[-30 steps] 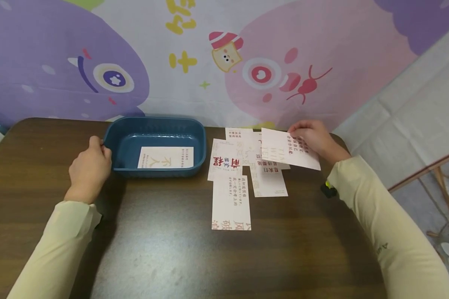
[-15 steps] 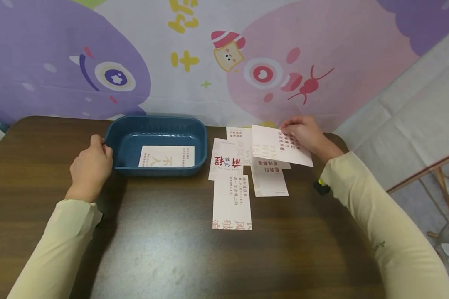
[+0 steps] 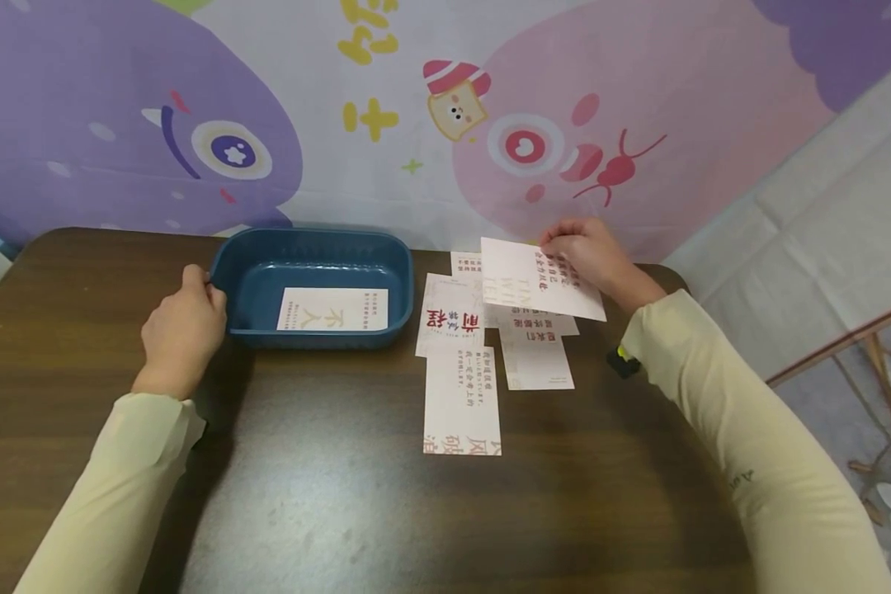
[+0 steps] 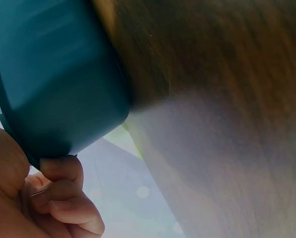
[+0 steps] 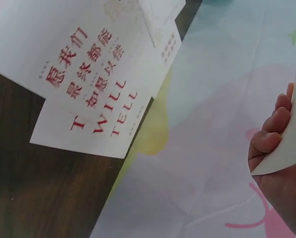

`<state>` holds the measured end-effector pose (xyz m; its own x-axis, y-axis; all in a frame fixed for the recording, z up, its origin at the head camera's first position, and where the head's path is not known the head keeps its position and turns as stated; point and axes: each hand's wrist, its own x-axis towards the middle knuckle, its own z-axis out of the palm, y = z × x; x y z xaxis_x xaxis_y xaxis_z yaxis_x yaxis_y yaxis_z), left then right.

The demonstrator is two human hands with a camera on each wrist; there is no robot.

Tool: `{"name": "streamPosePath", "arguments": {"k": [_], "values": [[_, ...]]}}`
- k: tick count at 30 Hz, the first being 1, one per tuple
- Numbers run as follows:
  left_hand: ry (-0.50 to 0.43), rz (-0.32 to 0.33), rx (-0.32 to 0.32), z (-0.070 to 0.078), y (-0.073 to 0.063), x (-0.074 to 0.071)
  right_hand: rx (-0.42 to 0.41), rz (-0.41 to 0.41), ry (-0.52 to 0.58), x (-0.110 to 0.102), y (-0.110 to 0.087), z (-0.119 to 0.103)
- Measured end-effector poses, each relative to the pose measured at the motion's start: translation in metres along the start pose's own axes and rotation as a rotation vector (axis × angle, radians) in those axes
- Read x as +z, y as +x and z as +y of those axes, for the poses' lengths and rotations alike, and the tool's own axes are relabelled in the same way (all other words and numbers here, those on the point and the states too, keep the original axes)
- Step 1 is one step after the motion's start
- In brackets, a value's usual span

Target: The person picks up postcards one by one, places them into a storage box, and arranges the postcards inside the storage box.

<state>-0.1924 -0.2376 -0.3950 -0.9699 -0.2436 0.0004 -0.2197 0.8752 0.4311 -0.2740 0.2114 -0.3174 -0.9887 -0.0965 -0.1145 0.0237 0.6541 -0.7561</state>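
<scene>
My left hand (image 3: 181, 330) pinches the left rim of a dark blue plastic basin (image 3: 312, 340); in the left wrist view its thumb and curled fingers (image 4: 63, 171) meet at the basin's edge. One printed card (image 3: 334, 309) lies inside the basin. My right hand (image 3: 590, 256) pinches a white card (image 3: 505, 264) by its far right edge and holds it raised over a spread of overlapping cards. Among these are a card with large red and blue characters (image 3: 451, 320), a card nearest the front (image 3: 462, 404) and a partly covered card (image 3: 540, 363).
Everything stands on a dark brown wooden table (image 3: 327, 495). A cartoon-printed cloth (image 3: 386, 190) hangs right behind the table's back edge. To the right is a pale marbled surface (image 3: 846, 214) with a flower pattern. A black band (image 3: 624, 361) shows at my right wrist.
My right hand has moved left and slightly away from me with the card, which now covers more of the spread. The left hand stays on the basin rim.
</scene>
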Motion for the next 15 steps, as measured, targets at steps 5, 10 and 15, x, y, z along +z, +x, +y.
{"name": "streamPosePath", "arguments": {"k": [5, 10, 15], "values": [[-0.002, 0.006, 0.001, 0.000, -0.001, -0.001, -0.026, -0.005, -0.024, 0.007, 0.003, -0.007], [-0.004, 0.008, -0.001, 0.000, -0.001, -0.001, -0.030, -0.023, -0.026, 0.017, 0.007, -0.015], [-0.009, 0.011, -0.003, 0.001, -0.001, -0.001, -0.026, -0.047, -0.015, 0.026, 0.010, -0.023]]}}
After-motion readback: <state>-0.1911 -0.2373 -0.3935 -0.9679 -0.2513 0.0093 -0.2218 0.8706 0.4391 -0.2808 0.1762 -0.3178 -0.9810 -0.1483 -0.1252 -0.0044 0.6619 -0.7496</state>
